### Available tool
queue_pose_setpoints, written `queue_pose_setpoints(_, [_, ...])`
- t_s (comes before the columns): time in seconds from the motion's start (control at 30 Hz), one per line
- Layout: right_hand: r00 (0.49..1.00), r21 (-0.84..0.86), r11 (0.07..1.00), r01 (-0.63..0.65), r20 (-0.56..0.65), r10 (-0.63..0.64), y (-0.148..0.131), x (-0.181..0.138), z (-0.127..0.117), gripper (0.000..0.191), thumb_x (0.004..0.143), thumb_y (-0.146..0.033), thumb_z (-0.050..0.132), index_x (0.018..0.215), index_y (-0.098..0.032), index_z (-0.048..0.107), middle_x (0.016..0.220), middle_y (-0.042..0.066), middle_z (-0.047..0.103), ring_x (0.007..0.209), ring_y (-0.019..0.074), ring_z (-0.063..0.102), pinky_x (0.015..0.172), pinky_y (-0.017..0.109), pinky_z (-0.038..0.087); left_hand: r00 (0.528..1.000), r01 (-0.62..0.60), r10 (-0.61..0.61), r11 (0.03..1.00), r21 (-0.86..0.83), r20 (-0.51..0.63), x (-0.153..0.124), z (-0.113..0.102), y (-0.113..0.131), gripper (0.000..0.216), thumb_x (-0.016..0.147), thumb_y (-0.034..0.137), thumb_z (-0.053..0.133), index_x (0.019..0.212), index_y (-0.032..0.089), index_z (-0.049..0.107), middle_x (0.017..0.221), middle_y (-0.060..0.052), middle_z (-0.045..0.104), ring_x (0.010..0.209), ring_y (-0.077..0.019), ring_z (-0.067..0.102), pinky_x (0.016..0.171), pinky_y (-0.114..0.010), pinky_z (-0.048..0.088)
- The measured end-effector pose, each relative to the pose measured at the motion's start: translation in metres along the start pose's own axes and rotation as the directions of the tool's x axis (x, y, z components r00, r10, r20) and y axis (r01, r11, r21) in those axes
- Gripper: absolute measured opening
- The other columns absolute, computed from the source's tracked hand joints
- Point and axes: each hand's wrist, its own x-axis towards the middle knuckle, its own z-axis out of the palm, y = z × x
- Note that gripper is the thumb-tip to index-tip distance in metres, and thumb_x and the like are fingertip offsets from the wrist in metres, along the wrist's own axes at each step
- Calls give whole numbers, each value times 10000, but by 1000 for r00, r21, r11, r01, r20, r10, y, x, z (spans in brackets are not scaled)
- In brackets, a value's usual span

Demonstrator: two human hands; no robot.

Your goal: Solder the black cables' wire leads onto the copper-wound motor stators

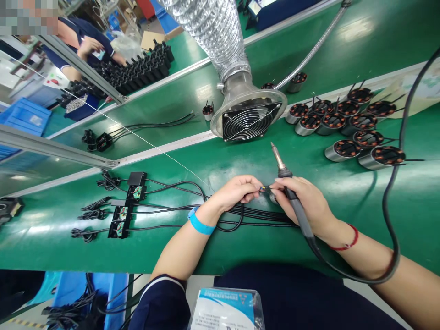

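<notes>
My left hand (236, 190) is closed in a pinch on the ends of thin coloured wires (264, 188) above a bundle of black cables (254, 215) on the green bench. My right hand (307, 204) meets it fingertip to fingertip and is wrapped round a soldering iron (286, 176), whose metal tip points up and away toward the fan. A small metal part under my right fingers is mostly hidden. The iron's black cord (395, 220) loops off to the right. A thin solder wire (144, 140) runs in from the upper left toward my hands.
A fume extractor fan (248, 118) on a silver duct stands just beyond my hands. Several copper-wound motor stators (354, 126) lie at the right. Black connector boards (125, 208) with cables lie at the left. Another person (85, 46) works at the far left beside black parts.
</notes>
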Motion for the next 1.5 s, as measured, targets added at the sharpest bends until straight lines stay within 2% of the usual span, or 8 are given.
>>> queue_pose_setpoints(0.13, [996,-79,995,56,67,-51,3,-2,2,183,993,-148,499,1165,-208,518,738,-2,616,629,166,579,598,294,466,1000,9,-9,999,36,-4,0,-1,0,134,810,77,562,688,132,566,526,49,546,394,-25,400,390,-156,238])
queue_pose_setpoints(0.3, [969,-143,970,195,182,-168,6,-1,-1,209,1013,-153,414,1159,-189,559,686,-3,534,610,182,494,583,295,399,1000,25,-25,999,30,16,0,-3,-2,147,833,84,569,693,130,560,527,57,516,400,-13,368,418,-146,209])
queue_pose_setpoints(0.4, [963,-114,979,171,231,-142,5,3,-5,218,1002,-137,422,1161,-189,563,726,6,569,644,181,521,605,289,419,1000,-1,1,999,35,16,0,-3,-3,161,840,92,560,684,131,553,521,55,507,398,-14,351,423,-155,189])
queue_pose_setpoints(0.53, [980,-51,996,79,184,-69,3,2,-5,213,999,-144,469,1201,-169,531,831,32,654,715,183,593,667,295,489,998,-41,38,998,50,50,2,-5,-6,138,817,135,596,683,131,563,528,51,515,399,-18,348,421,-168,180])
queue_pose_setpoints(0.9, [997,26,999,36,62,-37,1,4,-5,250,1006,-153,525,1247,-208,492,788,-13,682,675,160,637,682,288,517,991,-92,87,995,41,105,5,-11,-13,168,706,259,694,726,139,579,564,41,558,430,-28,393,427,-171,209])
queue_pose_setpoints(1.13, [996,-56,997,53,69,-49,-1,6,-3,254,1000,-150,519,1244,-221,507,778,-18,690,651,160,643,632,287,496,988,-110,104,993,46,113,6,-11,-14,224,670,297,730,710,146,570,555,41,564,435,-29,391,427,-173,215])
queue_pose_setpoints(1.37, [997,25,1000,-10,72,8,2,2,-5,305,995,-147,499,1292,-208,467,818,-1,699,683,160,668,658,291,509,991,-94,93,996,11,95,4,-10,-12,227,706,298,733,744,138,577,575,34,582,434,-25,379,428,-166,197])
queue_pose_setpoints(1.5, [997,16,1000,-10,75,9,3,3,-4,302,1010,-158,506,1304,-220,471,811,-13,711,691,160,686,659,293,510,994,-82,80,996,29,77,6,-9,-13,187,732,264,716,745,132,585,572,35,578,434,-24,384,431,-162,204])
